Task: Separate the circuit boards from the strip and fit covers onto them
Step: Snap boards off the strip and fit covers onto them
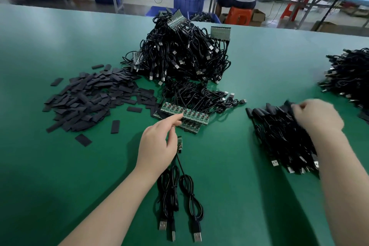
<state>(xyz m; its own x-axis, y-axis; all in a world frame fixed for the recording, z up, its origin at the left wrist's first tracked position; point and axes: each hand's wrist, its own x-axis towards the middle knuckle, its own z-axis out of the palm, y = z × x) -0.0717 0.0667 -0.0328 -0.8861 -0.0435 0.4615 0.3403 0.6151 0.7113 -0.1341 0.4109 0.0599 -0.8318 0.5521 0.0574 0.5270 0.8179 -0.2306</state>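
Left hand (157, 142) fingers pinch upright circuit board (179, 143); right hand (317, 116) grips covered cables (279, 138)

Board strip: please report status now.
Left hand holds one loose board, finger on board strip. Right hand grips finished bundle. Nothing in the way.

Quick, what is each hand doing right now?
Left hand: holds a separated circuit board, index finger reaching toward the board strip.
Right hand: blurred, on the pile of covered cables; grip cannot be told.
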